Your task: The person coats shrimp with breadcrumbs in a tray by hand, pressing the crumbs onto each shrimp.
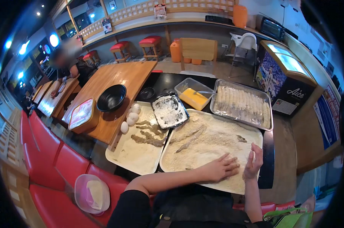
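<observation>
My left hand (pixel 220 168) lies on the breadcrumbs (pixel 202 142) with its fingers spread; whether anything is under the palm is hidden. At the right edge of the crumb tray (pixel 163 161), my right hand (pixel 253 162) is held on its side, fingers raised and apart. Shrimp (pixel 185 145) lie partly coated in the crumbs, one shrimp tail (pixel 241 139) near the right side. On the cream tray (pixel 132 161) to the left rest bare shrimp (pixel 149 138) and several eggs (pixel 132 116). A black tray of white flour (pixel 168 112) sits behind.
Behind the crumbs stand a clear tub of yellow liquid (pixel 194 98) and a tray of breaded shrimp rows (pixel 242 104). A black bowl (pixel 111 98) and a lidded container (pixel 82 115) occupy the wooden table (pixel 132 72). A plastic tub (pixel 92 193) sits on the red seat. One person (pixel 75 68) sits farther back.
</observation>
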Demonstrator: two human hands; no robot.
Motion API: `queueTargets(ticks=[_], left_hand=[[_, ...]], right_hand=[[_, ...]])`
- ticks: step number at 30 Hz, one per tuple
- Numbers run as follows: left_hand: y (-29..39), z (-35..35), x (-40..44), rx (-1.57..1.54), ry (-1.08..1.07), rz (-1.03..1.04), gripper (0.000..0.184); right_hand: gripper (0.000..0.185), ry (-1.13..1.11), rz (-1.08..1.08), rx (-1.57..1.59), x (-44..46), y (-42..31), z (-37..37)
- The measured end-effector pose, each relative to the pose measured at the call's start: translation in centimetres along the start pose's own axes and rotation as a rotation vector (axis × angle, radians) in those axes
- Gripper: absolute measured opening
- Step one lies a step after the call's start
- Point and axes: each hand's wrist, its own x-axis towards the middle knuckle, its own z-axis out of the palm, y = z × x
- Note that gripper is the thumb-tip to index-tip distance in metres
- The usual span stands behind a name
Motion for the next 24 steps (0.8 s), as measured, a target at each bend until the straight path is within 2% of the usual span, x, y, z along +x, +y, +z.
queueTargets(ticks=[5, 8, 18, 21, 24], left_hand=[[-1.5, -2.3, 0.2, -0.098, 0.011, -0.165, 0.053], [-2.6, -3.0, -1.2, -0.541, 0.019, -0.207, 0.059], [-2.1, -1.6, -1.6, -0.419, 0.03, -0.193, 0.064], [-3.2, -1.9, -1.5, -0.538, 0.054, -0.141, 0.059], [-4.0, -3.4, -1.9, -0.765, -0.023, -0.304, 0.058]], right_hand=[[0.026, -0.007, 0.055, 0.023, 0.1, -0.4, 0.1], [0.027, -0.003, 0.091, 0.029, 0.3, -0.7, -0.2], [0.028, 0.006, 0.09, -0.01, 0.0, 0.2, 0.3], [0.028, 0.001, 0.089, -0.027, 0.0, 0.0, 0.2], [0.028, 0.0, 0.076, -0.029, 0.0, 0.1, 0.0]])
